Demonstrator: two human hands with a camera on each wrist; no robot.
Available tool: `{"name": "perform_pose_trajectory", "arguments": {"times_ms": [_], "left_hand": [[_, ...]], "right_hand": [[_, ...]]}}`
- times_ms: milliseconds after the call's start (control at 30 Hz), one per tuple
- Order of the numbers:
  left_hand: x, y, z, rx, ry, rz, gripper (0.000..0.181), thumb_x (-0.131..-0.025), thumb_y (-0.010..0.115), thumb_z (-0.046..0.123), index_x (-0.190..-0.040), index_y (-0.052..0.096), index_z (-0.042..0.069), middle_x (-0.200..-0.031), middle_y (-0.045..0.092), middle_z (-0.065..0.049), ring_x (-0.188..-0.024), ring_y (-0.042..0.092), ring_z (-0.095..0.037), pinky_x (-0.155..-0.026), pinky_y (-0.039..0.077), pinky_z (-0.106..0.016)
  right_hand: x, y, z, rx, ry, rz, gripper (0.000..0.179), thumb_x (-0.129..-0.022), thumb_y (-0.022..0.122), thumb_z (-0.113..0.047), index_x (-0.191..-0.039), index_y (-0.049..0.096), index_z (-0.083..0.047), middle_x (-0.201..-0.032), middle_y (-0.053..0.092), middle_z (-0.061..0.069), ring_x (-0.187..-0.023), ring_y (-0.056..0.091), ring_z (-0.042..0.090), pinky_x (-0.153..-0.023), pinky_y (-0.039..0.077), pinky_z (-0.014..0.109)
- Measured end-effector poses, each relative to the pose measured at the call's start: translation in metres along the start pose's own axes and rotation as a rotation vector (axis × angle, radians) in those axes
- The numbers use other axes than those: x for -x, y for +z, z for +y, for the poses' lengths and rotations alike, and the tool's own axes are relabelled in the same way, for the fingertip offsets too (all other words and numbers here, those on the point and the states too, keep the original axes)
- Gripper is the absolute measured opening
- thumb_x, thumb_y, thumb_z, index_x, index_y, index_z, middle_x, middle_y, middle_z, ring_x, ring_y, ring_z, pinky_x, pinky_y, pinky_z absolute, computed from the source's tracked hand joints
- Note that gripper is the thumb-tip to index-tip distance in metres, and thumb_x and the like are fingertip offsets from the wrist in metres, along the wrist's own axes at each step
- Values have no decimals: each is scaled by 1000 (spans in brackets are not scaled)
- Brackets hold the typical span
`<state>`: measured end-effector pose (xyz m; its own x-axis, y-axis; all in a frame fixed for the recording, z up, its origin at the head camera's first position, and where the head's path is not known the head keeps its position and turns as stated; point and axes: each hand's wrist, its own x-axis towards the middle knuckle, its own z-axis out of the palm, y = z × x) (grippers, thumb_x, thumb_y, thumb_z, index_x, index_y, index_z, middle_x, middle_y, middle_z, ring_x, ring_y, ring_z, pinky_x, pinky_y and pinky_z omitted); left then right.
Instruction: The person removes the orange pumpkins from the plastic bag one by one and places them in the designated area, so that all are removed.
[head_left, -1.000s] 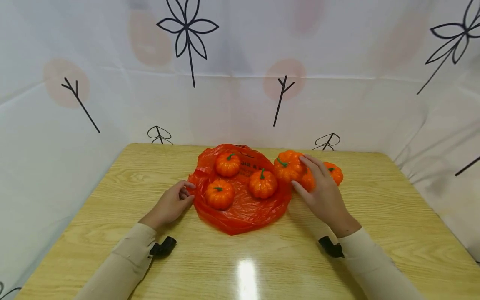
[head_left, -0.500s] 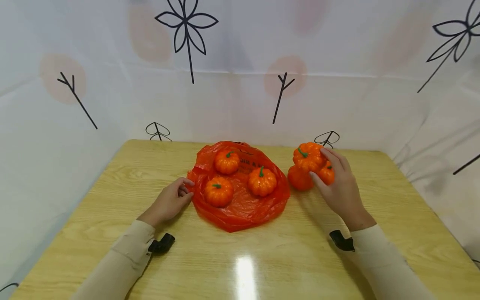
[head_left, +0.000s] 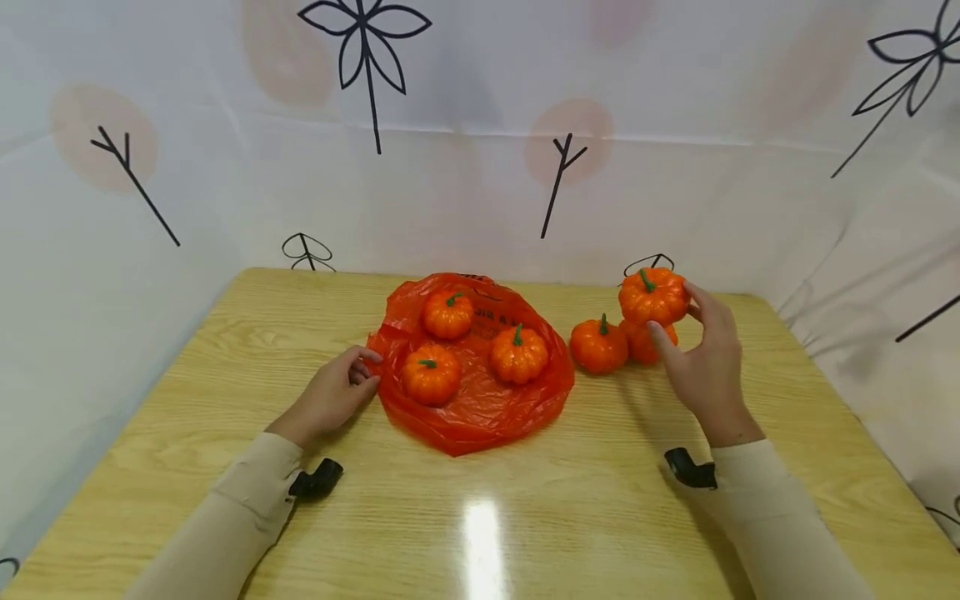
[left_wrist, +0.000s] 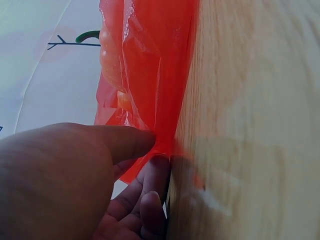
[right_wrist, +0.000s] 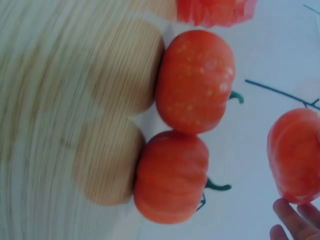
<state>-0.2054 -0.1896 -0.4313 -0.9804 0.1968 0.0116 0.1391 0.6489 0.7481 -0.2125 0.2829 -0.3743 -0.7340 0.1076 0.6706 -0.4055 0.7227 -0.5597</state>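
My right hand (head_left: 708, 362) grips a small orange pumpkin (head_left: 652, 296) with a green stem, held up above the table. Below it, two more pumpkins stand side by side, a left one (right_wrist: 195, 82) and a right one (right_wrist: 171, 177), touching each other in the right wrist view. An open red plastic bag (head_left: 480, 425) lies in the middle with three pumpkins inside, among them a front one (head_left: 432, 375). At the bag's left edge, my left hand (head_left: 330, 396) pinches the thin plastic between thumb and index finger, as the left wrist view shows.
The wood-grain table (head_left: 405, 517) ends at a white patterned cloth (head_left: 465, 192) at the back and sides. Both sleeves carry a black wrist piece, the left one (head_left: 317, 481) and the right one (head_left: 690, 469). A glare spot shines near the front.
My right hand has carried its pumpkin rightward and upward, from beside the bag to above the right-hand pair. The left hand has stayed at the bag's edge. The head view has tilted slightly.
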Motion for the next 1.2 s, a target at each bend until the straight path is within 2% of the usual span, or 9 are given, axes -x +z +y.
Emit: {"name": "perform_pose_trajectory", "arguments": {"times_ms": [167,367,533,600,667,767,833,967,1200], "left_hand": [[0,-1,0,-1,16,5,24,-100,60,12,-123,55,7,-102,62,-12,-91,60,-21,-84,51,-36],[1,0,-3,-17,12,7,25,-100,60,13,-124,56,9,-102,62,-10,-91,60,-20,-84,51,-36],[1,0,-4,-19,7,15,24,-100,60,12,-123,56,9,-102,62,-10,-91,60,-20,-84,51,-35],[0,0,-4,-21,4,15,24,-100,60,12,-123,56,10,-102,62,-10,-91,60,-21,-85,51,-36],[0,1,-3,-23,7,15,24,-100,60,12,-123,56,10,-102,63,-10,-91,60,-21,-84,51,-36],[0,1,-3,-26,4,14,24,-100,60,12,-123,56,10,-101,63,-10,-91,60,-21,-84,51,-36],[0,1,-2,-28,2,13,24,-100,61,12,-123,56,10,-101,63,-10,-90,60,-21,-84,51,-36],[-1,1,-2,-25,4,12,24,-100,60,12,-123,56,10,-101,63,-10,-90,61,-21,-84,51,-36],[-2,2,-2,-30,10,18,23,-99,61,13,-122,56,10,-101,63,-10,-90,61,-20,-83,51,-34]], "right_hand": [[-4,-3,8,2,53,24,63,-88,73,-5,-145,46,0,-140,49,24,-123,54,44,-102,33,5],[-6,-8,18,30,162,21,63,-92,71,-13,-147,42,-3,-144,45,20,-126,55,40,-103,41,10],[-5,-14,24,75,310,-20,66,-95,68,-27,-151,38,-11,-151,42,12,-130,55,37,-84,44,5],[-6,-17,28,84,370,-31,67,-96,67,-30,-153,36,-14,-154,41,8,-132,54,35,-85,49,11],[-7,-20,32,83,422,-42,68,-96,66,-32,-154,34,-17,-156,39,5,-135,51,34,-94,54,27],[-8,-23,38,73,492,-65,70,-96,64,-35,-155,30,-18,-159,36,4,-137,48,33,-103,50,47],[-8,-25,41,57,534,-78,71,-96,63,-38,-156,28,-18,-160,34,4,-137,47,33,-103,49,44],[-8,-29,47,44,610,-87,74,-95,63,-43,-155,26,-19,-159,35,7,-134,47,33,-87,45,22],[-7,-34,56,36,636,-95,75,-97,61,-41,-155,23,-15,-160,31,10,-131,44,33,-75,38,14]]}}
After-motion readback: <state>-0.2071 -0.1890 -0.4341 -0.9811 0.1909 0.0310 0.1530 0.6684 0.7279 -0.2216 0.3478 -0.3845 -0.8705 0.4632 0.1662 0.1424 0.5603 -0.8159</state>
